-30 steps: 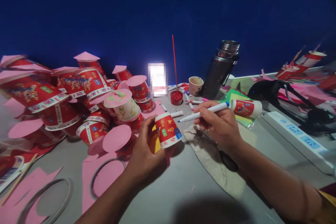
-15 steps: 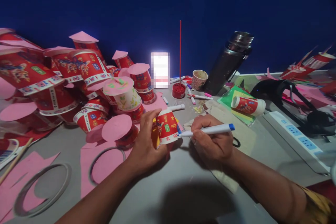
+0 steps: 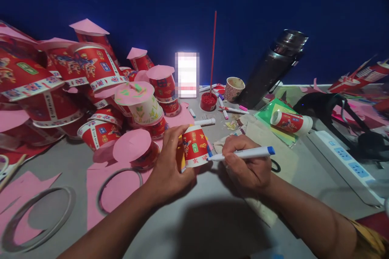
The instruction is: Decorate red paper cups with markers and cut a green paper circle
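Upside down in front of me is a red paper cup (image 3: 194, 145) with a white rim band and printed flowers. My left hand (image 3: 173, 162) grips it from the left, fingers closed round its side. A yellow piece shows between the palm and the cup. My right hand (image 3: 247, 166) holds a white marker (image 3: 246, 153) with a blue end, in a writing grip. The marker's tip touches or nearly touches the cup's right side by the rim band, where a patch of blue shows. Just behind the cup lies a white marker (image 3: 205, 122).
Stacked red cups with pink paper tops (image 3: 100, 68) crowd the left. Grey rings (image 3: 71, 206) lie on pink sheets at front left. Behind stand a glowing blurred screen (image 3: 187, 75), a red pot with a stick (image 3: 208, 101) and a thermos (image 3: 273, 68). A power strip (image 3: 346, 166) is at right.
My view has shifted slightly, so the surroundings spread outward. Both hands keep their grips, and the marker tip stays by the cup's right edge.
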Demonstrator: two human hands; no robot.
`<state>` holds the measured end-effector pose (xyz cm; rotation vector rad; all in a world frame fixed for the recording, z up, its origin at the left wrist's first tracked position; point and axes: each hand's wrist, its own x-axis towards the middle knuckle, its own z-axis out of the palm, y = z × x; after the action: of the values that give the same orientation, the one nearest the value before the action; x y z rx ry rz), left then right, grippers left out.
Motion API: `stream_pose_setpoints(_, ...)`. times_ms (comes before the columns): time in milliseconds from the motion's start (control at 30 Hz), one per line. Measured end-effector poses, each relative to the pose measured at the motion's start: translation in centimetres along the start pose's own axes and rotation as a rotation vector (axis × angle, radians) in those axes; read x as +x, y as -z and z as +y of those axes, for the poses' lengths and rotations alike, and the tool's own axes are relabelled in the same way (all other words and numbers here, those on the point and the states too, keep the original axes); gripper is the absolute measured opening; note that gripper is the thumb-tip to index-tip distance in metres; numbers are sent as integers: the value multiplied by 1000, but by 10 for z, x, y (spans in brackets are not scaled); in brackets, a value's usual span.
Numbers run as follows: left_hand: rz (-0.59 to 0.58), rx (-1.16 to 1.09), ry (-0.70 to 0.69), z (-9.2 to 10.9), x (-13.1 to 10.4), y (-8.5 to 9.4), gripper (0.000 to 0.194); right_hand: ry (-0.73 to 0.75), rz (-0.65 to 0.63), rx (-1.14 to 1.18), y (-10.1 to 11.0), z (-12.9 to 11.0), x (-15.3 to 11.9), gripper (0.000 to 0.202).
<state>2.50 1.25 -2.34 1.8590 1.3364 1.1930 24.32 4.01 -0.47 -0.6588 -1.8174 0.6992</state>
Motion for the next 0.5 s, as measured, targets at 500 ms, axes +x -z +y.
stream_pose_setpoints(500, -19, 8, 17, 0, 0, 0, 81, 12, -81, -59, 1, 0, 3, 12)
